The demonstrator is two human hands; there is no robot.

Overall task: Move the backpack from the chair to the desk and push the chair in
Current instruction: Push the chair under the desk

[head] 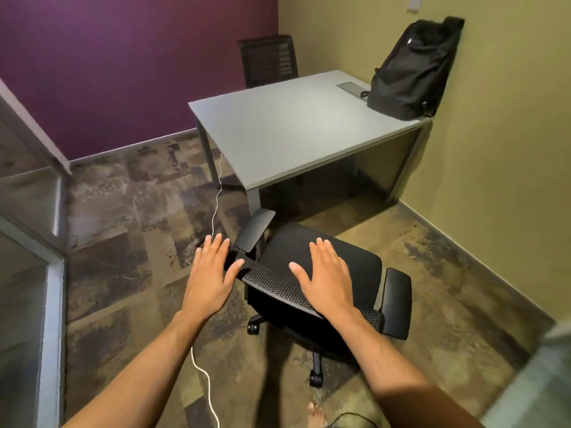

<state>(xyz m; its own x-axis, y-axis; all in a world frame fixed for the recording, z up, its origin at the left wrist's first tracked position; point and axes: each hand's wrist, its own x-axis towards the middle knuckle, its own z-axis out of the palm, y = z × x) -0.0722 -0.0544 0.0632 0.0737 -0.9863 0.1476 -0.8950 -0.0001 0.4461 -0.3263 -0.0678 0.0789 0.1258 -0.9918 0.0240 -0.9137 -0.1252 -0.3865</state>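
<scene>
The black backpack [411, 69] stands upright on the far right corner of the grey desk [287, 131], leaning against the yellow wall. A black mesh office chair [321, 257] on castors stands on the carpet a little in front of the desk, its seat bare. My left hand [210, 273] hovers flat with fingers spread over the left end of the chair's backrest top. My right hand [327, 273] is spread flat over the backrest's top edge near the middle. Neither hand holds anything.
A second black chair [268, 60] stands behind the desk by the purple wall. A white cable [216, 202] trails from the desk's left leg across the carpet toward me. A glass partition [31, 242] runs along the left. My bare foot [315, 413] shows at the bottom.
</scene>
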